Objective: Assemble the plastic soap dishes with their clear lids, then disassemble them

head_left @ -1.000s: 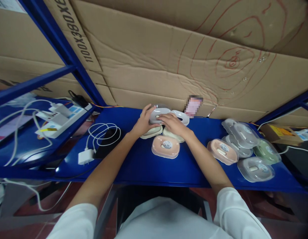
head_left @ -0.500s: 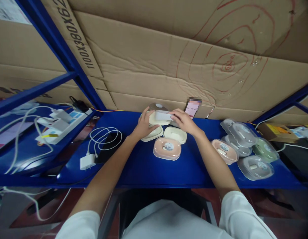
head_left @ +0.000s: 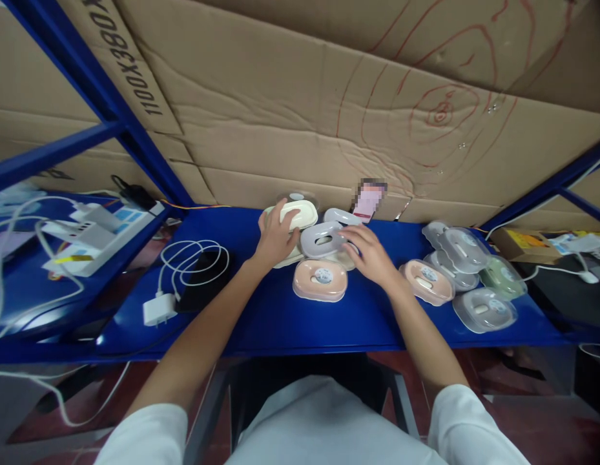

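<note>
My left hand (head_left: 275, 236) grips a cream oval soap box (head_left: 296, 216) at the back middle of the blue shelf (head_left: 261, 316). My right hand (head_left: 370, 253) rests with fingers curled on the edge of a grey oval tray (head_left: 321, 239) with a slot in its middle. That tray lies on a cream tray beneath it. In front of both sits a pink lidded soap box (head_left: 320, 281). Another grey tray (head_left: 342, 216) lies behind, and a clear lid (head_left: 296, 196) peeks out behind the cream box.
Several lidded soap boxes, clear, pink and green, are stacked at the right (head_left: 467, 278). A phone (head_left: 369, 200) leans on the cardboard back wall. A white charger with coiled cable (head_left: 183, 274) lies left on a dark phone. A power strip with cables (head_left: 93, 226) sits on the left shelf.
My right hand has brought the grey tray down from the cream box onto the cream tray in front. My left hand stays on the cream box, now closed.
</note>
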Demonstrator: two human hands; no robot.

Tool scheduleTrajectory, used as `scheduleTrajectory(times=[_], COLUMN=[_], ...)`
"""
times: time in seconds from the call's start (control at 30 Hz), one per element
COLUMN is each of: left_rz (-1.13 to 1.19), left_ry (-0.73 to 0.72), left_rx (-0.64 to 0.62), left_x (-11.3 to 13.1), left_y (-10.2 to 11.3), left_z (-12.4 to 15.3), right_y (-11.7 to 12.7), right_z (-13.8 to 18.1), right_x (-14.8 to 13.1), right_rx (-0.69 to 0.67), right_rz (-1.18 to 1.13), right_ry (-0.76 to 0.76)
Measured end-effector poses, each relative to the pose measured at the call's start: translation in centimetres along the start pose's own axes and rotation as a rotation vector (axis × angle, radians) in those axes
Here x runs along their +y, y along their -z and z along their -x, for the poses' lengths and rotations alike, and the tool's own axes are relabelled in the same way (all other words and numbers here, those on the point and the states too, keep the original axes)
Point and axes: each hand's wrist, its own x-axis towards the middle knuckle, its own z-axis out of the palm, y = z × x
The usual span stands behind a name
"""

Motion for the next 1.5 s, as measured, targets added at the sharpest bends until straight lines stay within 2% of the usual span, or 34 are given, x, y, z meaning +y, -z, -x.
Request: scheduleTrajectory(times=[0.1, 0.2, 0.3, 0.4, 0.47, 0.5, 0.57, 0.67, 0.77, 0.83, 0.97, 1.07, 1.17, 1.27, 1.37, 1.5], left_rz=[0.032, 0.146, 0.213, 0.239, 0.259, 0.269, 0.289, 0.293, 0.276, 0.285, 0.362, 0.395, 0.285, 0.195, 0.164, 0.124], left_ry=[-0.122, -0.287, -0.439, -0.473, -0.463, -0.453, -0.442, -0.442, -0.465, -0.497, -0.464, -0.432, -0.505, -0.570, -0.570, -0.540], left_rx=[-0.070, -0.268, -0.491, -0.562, -0.557, -0.543, -0.503, -0.447, -0.414, -0.411, -0.369, -0.340, -0.335, -0.341, -0.341, -0.299], left_x=[2.7, 5.3, 7.3, 8.1, 8.1, 8.0, 7.7, 7.3, 7.5, 7.9, 8.6, 8.9, 9.1, 9.4, 9.6, 9.8], left_y=[1.7, 2.9, 3.2, 2.9, 2.5, 2.3, 1.7, 0.5, -0.5, -0.9, -0.7, -0.2, 0.0, -0.2, -0.3, 0.0], left_z=[0.1, 1.1, 2.4, 3.1, 3.2, 3.2, 3.3, 3.7, 4.3, 4.6, 4.7, 4.6, 4.7, 4.8, 4.7, 4.7], right_y=[4.7, 8.3, 9.0, 7.2, 5.3, 4.3, 2.2, -1.0, -3.5, -4.2, -3.1, -1.4, 0.1, 0.8, 0.7, -0.1], right_z=[4.9, 11.3, 15.0, 14.0, 12.0, 11.1, 9.9, 10.1, 11.4, 12.1, 13.5, 14.3, 14.4, 14.1, 14.2, 14.6], right_x=[0.0, 0.5, 0.3, -1.3, -2.9, -3.7, -5.7, -8.7, -10.8, -11.4, -11.7, -11.4, -10.9, -10.1, -9.5, -8.7], right_rx=[0.037, -0.010, -0.037, -0.158, -0.219, -0.208, -0.139, -0.067, -0.061, -0.092, -0.229, -0.263, -0.267, -0.270, -0.239, -0.154], right_rz=[0.148, 0.300, 0.357, 0.219, 0.135, 0.116, 0.086, 0.004, -0.007, 0.035, 0.079, 0.121, 0.151, 0.120, 0.094, 0.131], right_ry=[-0.153, -0.317, -0.359, -0.271, -0.192, -0.146, -0.052, 0.036, -0.060, -0.146, -0.190, -0.246, -0.249, -0.180, -0.121, -0.147])
